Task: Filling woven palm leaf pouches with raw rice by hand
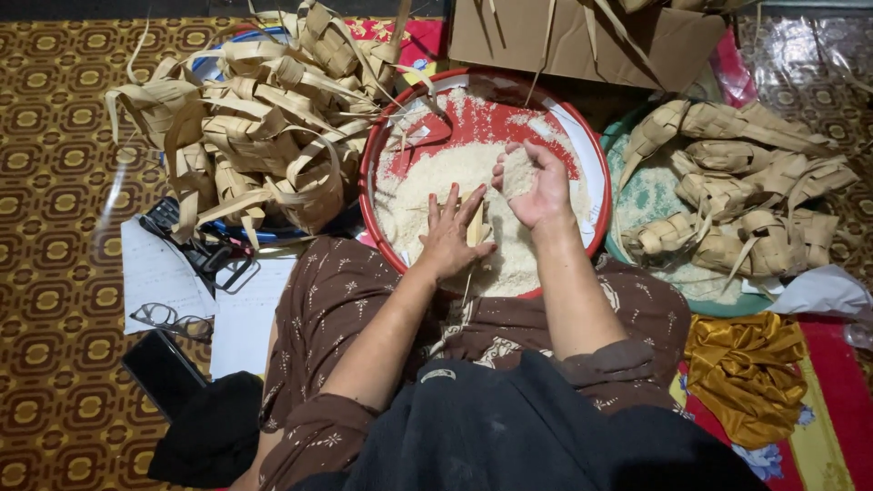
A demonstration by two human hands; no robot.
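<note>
Head view looks straight down on a person sitting on a patterned floor with a red basin of raw rice pulled up against the knees. Their right hand is lifted just over the rice, cupped palm-up with the fingers curled around a heap of grains. Their left hand sits just beside it and lower, fingers spread, steadying a small woven palm-leaf pouch that stands between the fingers on the rice; only a narrow strip of the pouch shows, so I cannot tell how firmly it is gripped. The scooped rice hangs slightly above and to the right of the pouch, close but not touching it. To the person's left a big tangle of empty woven pouches spills over a blue-rimmed bowl. To the right a green tray carries a cluster of plumper pouches. A cardboard box stands beyond the basin, and eyeglasses lie on papers beside a dark phone.
</note>
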